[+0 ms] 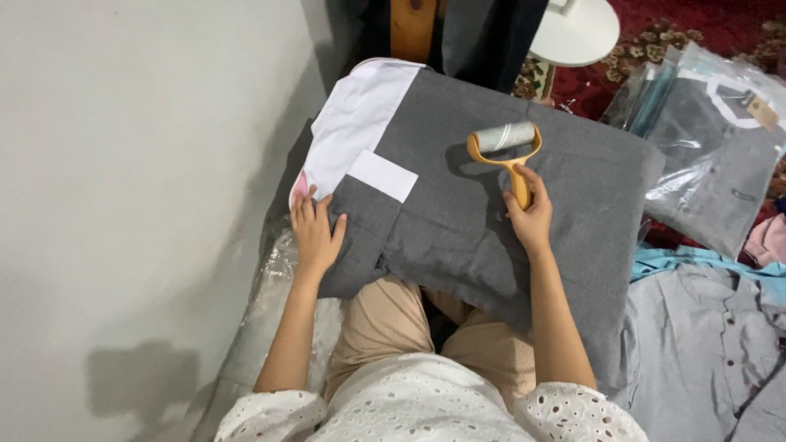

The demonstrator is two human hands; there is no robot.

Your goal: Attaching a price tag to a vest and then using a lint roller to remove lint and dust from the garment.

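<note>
Head view: your right hand (530,214) closed around lint roller (506,150) handle, roller resting on grey garment (491,221) centre; left hand (315,232) flat, open, pinning garment's left edge. Risk: cloth bunching if that hand lifts.

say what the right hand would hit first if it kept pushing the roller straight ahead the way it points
Probably nothing solid: ahead of the right hand and lint roller lies more grey garment, then its far edge; depth beyond is unclear.

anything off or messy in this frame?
Nothing stands out. The grey garment lies flat across the lap, the left hand pressing its edge and the right hand holding the lint roller on it. Bagged clothes and a grey shirt lie loosely piled to the right.
</note>
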